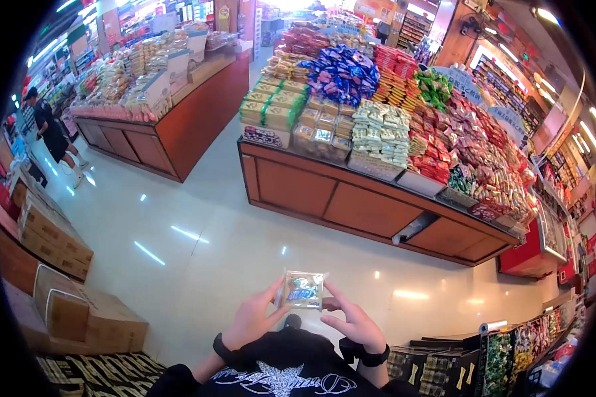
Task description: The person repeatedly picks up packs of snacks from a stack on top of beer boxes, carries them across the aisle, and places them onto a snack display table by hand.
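Note:
A small clear-wrapped packet (303, 290) with blue print is held up in front of my body, above the tiled floor. My left hand (253, 319) grips its left edge between thumb and fingers. At its right edge my right hand (356, 323) has its fingertips against the wrapper, the thumb lower down and apart from the index finger. Dark bands circle both wrists. The wrapper's right side hides part of the right hand's other fingers.
A display counter (357, 206) piled with wrapped snacks stands ahead, another (165, 142) at the back left. Cardboard boxes (112, 321) lie at the left. A person (49, 129) in dark clothes is at the far left. Packaged goods (437, 370) sit at the lower right.

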The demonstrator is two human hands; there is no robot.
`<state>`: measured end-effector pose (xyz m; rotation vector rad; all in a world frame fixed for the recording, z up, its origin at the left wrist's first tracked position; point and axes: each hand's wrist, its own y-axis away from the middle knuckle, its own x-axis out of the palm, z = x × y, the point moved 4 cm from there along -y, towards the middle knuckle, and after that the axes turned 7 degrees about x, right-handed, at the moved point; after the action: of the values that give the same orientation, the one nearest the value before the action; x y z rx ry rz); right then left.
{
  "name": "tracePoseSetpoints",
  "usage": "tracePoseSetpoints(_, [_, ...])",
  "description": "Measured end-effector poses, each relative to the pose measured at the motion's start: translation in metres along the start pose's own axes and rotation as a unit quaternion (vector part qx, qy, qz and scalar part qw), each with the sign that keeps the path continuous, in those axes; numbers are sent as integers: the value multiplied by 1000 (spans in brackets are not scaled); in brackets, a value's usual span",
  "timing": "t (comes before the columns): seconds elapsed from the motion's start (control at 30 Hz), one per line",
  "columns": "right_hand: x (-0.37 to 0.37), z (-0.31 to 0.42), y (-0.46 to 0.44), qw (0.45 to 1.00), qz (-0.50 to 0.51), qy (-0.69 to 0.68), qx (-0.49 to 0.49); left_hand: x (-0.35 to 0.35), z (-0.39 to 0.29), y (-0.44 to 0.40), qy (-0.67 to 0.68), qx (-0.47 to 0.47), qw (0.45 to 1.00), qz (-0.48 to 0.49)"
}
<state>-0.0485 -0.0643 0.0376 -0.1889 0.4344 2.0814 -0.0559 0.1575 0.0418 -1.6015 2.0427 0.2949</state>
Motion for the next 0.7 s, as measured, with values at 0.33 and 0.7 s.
tracePoseSetpoints(0.33, [-48, -23, -27, 993, -38, -104, 28, 18, 2, -80, 1, -3, 998, 64])
tracePoseSetpoints(0.7, [-99, -28, -128, 986, -149, -62, 32, 1, 52, -211, 14, 86, 993, 74])
